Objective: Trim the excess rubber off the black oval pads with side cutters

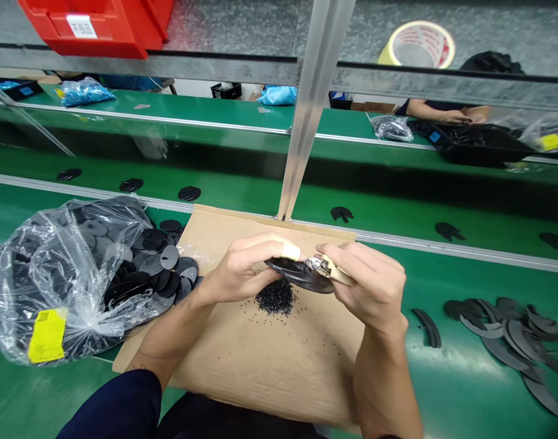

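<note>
My left hand (250, 263) pinches a flat black plastic disc (299, 275) by its left edge, with tape around a fingertip. My right hand (369, 277), also taped on a finger, is closed around small metal nippers (317, 264). Their shiny jaws meet the upper right side of the disc; the handles are mostly hidden in my palm. Below the disc, a heap of tiny black trimmings (275, 297) lies on a brown cardboard sheet (260, 366).
A clear bag (63, 244) spilling black discs (150, 263) stands left. Curved black pieces (516, 335) are piled right. A metal post (306, 116) rises behind the cardboard. Cut discs (189, 193) lie along the green strip beyond. Another person's hands (461, 116) are across the bench.
</note>
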Available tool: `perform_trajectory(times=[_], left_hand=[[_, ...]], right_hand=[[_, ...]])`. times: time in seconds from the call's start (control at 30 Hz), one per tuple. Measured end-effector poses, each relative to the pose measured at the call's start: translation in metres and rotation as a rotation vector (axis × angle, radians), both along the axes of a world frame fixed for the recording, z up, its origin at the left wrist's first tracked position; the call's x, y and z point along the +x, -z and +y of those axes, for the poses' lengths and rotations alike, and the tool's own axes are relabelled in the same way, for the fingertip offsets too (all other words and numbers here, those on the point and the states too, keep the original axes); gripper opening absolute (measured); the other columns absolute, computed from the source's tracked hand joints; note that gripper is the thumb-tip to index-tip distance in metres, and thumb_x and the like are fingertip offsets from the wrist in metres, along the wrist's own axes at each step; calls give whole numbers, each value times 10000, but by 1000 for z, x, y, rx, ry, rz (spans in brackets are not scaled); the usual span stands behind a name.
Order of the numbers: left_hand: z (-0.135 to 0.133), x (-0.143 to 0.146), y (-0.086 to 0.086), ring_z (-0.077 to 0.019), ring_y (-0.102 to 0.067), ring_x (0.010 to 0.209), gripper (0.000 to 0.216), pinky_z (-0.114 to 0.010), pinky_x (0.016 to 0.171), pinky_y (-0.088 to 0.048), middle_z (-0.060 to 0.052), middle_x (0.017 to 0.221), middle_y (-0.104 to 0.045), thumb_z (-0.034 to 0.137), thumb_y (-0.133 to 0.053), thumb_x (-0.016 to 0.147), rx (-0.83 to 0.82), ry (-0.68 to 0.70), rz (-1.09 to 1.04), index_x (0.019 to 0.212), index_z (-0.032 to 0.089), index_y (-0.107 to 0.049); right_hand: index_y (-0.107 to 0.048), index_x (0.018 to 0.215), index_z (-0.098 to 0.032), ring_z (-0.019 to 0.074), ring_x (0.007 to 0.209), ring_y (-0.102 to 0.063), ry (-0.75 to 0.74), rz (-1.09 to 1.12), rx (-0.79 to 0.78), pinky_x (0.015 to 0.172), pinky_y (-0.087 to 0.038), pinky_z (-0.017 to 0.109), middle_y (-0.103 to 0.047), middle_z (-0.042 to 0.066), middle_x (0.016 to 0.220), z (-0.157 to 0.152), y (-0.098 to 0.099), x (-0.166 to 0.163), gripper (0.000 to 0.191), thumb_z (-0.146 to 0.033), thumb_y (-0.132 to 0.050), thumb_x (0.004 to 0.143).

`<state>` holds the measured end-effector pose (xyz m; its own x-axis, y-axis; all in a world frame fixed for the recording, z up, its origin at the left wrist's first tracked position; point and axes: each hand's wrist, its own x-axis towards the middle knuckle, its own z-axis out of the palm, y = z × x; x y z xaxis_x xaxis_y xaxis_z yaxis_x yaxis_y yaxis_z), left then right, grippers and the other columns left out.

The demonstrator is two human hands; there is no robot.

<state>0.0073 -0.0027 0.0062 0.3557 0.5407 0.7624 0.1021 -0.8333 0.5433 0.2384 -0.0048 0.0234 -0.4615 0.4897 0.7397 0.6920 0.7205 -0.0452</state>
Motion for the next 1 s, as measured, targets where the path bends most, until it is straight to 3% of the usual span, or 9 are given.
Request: perform_trajectory(times=[0.23,0.5,0.6,0.8,0.9,1.0], left_hand=[[1,-10,-4,-181,-719,944,343,-301,802,-606,-95,1050,-757,149,-633,967,-9,12,164,1307,189,-657],[1,-11,-6,-174,-703,899,262,-292,755,-593,-96,1018,-750,162,-619,984,-38,21,217,1236,174,-689],[1,-13,-6,-173,-706,928,237,-290,788,-591,-96,1014,-751,172,-644,975,-60,13,170,1206,162,-698],[1,-6,0,-142,-678,813,143,-263,730,-570,-64,935,-743,229,-700,947,-113,-96,72,1068,153,-716],[1,1,4,-129,-665,782,147,-252,715,-557,-51,903,-737,252,-703,951,-124,-121,9,1060,153,-717],[3,2,4,-150,-705,848,284,-275,786,-579,-73,943,-758,413,-638,998,-151,-46,-50,1080,155,-728]], right_hand=[[-740,1033,-218,142,667,-538,69,-116,-2,617,-372,311,-682,13,747,3,0,5,197,-139,-571,972],[-708,1029,-205,154,697,-539,80,-171,-8,639,-367,319,-692,18,771,4,-1,7,176,-118,-565,976],[-697,1033,-212,171,735,-592,30,-68,-116,654,-410,327,-714,37,829,2,-4,8,165,-128,-568,971],[-663,1042,-233,175,754,-658,-161,396,-388,639,-509,317,-719,37,909,-8,-9,-3,98,-206,-654,949],[-654,1014,-230,173,758,-662,-211,409,-398,639,-516,304,-711,31,887,-10,-9,-10,104,-188,-680,923],[-641,921,-232,154,701,-633,-217,335,-343,630,-490,292,-684,9,805,-10,-11,-10,135,-99,-635,903]])
